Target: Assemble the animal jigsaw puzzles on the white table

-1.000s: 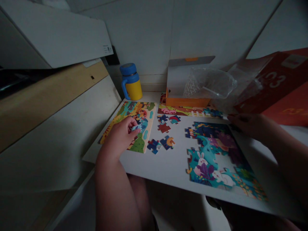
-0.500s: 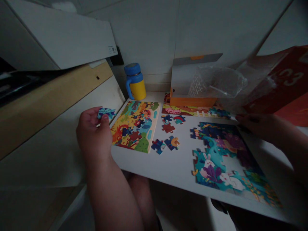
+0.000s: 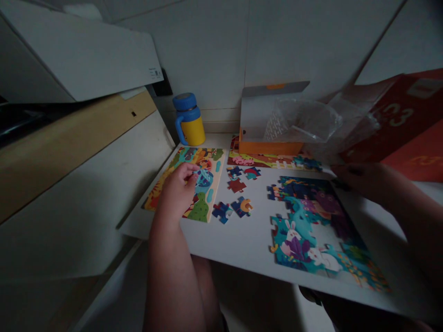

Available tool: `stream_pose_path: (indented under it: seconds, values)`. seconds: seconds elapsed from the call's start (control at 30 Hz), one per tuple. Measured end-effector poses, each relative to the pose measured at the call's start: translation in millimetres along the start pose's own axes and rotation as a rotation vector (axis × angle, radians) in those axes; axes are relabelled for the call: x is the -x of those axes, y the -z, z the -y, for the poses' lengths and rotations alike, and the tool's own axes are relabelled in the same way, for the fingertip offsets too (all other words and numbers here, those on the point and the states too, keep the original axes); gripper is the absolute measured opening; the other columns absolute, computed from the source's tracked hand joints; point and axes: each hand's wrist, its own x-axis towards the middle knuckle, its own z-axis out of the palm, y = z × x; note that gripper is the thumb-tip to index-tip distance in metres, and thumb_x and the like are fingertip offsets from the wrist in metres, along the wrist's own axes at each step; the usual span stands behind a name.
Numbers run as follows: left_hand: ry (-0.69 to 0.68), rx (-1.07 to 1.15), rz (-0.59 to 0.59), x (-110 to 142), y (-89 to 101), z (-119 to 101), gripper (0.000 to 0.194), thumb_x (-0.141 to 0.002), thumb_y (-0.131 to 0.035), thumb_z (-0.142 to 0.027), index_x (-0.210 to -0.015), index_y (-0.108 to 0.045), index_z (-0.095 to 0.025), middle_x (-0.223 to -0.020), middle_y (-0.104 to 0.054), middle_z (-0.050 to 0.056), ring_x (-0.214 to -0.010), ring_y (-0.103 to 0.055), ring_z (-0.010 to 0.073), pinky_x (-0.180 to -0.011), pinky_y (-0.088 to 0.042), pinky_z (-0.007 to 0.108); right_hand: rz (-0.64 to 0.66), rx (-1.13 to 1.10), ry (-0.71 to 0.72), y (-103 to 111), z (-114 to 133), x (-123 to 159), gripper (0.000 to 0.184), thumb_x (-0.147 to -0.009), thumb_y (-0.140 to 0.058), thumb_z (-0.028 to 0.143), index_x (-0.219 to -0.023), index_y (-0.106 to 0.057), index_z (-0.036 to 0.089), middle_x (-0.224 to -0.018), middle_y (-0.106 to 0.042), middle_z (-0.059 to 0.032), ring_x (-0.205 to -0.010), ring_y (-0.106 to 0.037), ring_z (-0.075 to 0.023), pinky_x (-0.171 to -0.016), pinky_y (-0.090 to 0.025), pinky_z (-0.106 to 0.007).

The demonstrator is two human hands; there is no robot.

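My left hand (image 3: 177,191) pinches a blue-and-purple jigsaw puzzle piece (image 3: 204,177) between thumb and fingers. It hovers over the left puzzle (image 3: 202,210), a yellow and green picture with loose pieces on it, and hides part of it. My right hand (image 3: 367,183) has curled fingers beside the top right corner of a partly assembled dark blue puzzle (image 3: 294,249) with rabbits. Something dark shows beneath those fingers; I cannot make out what. Between the two puzzles lie several loose pieces, among them a brown one (image 3: 236,185) and one with an orange curve (image 3: 242,206).
An open box (image 3: 270,147) with clear plastic packaging (image 3: 311,121) stands at the back on another puzzle picture (image 3: 256,161). A blue-and-yellow mug (image 3: 192,129) is at the back left. A red box (image 3: 398,120) stands right; white boxes (image 3: 104,50) rise on the left.
My left hand has moved right with the puzzle piece, from beside the table's left edge to above the yellow puzzle. My right hand stays about where it was. The view has shifted slightly.
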Motion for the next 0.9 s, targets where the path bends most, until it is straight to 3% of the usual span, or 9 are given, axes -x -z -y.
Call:
stream_pose_path:
  seconds: [0.1, 0.17, 0.67, 0.9]
  values:
    - [0.01, -0.044, 0.216, 0, -8.0, 1, 0.018, -0.098, -0.062, -0.022, -0.11, -0.073, -0.027, -0.105, -0.081, 0.005, -0.098, -0.078, 0.0248, -0.088, -0.058, 0.037, 0.073, -0.024, -0.096, 7, 8, 3, 0.055, -0.084, -0.053, 0.075, -0.083, -0.075, 0.025, -0.071, -0.072, -0.0086, -0.071, -0.069, -0.0285, -0.065, -0.046, -0.037]
    - [-0.002, -0.087, 0.27, 0, -10.8, 2, 0.018, -0.097, -0.062, -0.021, -0.11, -0.073, -0.027, -0.106, -0.08, 0.005, -0.101, -0.077, 0.025, -0.091, -0.057, 0.038, 0.069, -0.006, -0.111, 10, 13, 5, 0.055, -0.083, -0.052, 0.075, -0.083, -0.074, 0.025, -0.073, -0.072, -0.0093, -0.074, -0.069, -0.0289, -0.067, -0.046, -0.038]
    - [-0.045, -0.155, 0.212, -9, -11.9, 29, 0.021, -0.092, -0.065, -0.039, -0.108, -0.072, -0.027, -0.107, -0.078, 0.007, -0.101, -0.075, 0.0283, -0.094, -0.059, 0.045, 0.077, -0.023, -0.071, 18, 32, 16, 0.054, -0.089, -0.049, 0.07, -0.086, -0.077, 0.024, -0.071, -0.072, -0.0083, -0.072, -0.068, -0.0281, -0.066, -0.044, -0.036]
    - [-0.031, -0.114, 0.176, -9, -12.1, 29, 0.019, -0.088, -0.071, -0.038, -0.104, -0.075, -0.027, -0.103, -0.079, 0.007, -0.094, -0.072, 0.0272, -0.087, -0.057, 0.041, 0.097, -0.014, -0.077, 20, 33, 18, 0.055, -0.091, -0.049, 0.07, -0.09, -0.077, 0.023, -0.073, -0.072, -0.0087, -0.073, -0.067, -0.0269, -0.067, -0.043, -0.036]
